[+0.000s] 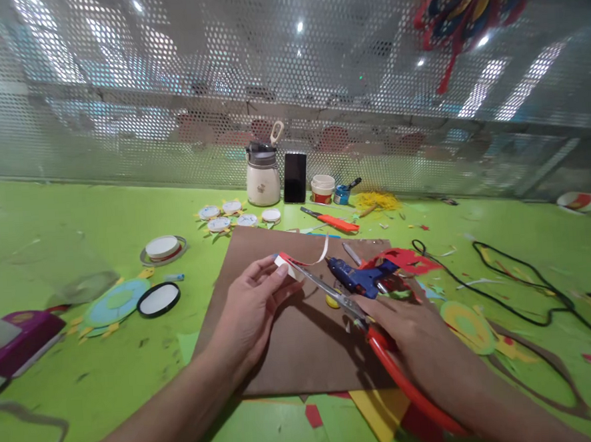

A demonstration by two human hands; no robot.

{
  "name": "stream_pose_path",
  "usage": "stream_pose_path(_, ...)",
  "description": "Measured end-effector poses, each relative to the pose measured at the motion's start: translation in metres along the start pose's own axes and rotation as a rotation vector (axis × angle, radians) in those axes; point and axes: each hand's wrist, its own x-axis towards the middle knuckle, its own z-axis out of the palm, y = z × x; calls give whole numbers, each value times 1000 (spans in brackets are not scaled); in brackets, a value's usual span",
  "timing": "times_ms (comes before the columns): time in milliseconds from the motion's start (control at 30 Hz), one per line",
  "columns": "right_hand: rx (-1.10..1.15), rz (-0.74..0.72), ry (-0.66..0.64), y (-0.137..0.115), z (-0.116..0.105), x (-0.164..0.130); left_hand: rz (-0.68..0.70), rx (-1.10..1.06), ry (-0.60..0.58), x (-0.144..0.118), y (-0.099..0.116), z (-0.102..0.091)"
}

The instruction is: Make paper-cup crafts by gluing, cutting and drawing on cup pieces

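Note:
My left hand (257,295) pinches a small piece of red and white paper (285,265) between thumb and fingers. A thin curled strip (323,249) sticks out from the paper to the right. My right hand (399,321) is closed on a pair of scissors (353,307) with red handles. The scissor tips meet the edge of the paper, just right of my left fingertips. Both hands are above a brown board (304,360). Beyond my right hand a blue glue gun (362,277) lies on the board, beside red paper scraps (403,261).
On the green table, a white jar (263,179), a phone (295,177), paint pots (323,189) and an orange cutter (333,220) stand or lie at the back. Paper flowers (117,303) and a purple device (20,341) are left. A black cord (522,284) runs along the right.

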Motion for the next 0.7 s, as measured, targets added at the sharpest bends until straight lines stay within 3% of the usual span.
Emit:
stream_pose_path(467, 46, 37, -65, -4, -7, 1, 20, 38, 19, 2, -2, -1)
stream_pose_path(700, 46, 8, -20, -3, -5, 0, 20, -10, -8, 0, 1, 0)
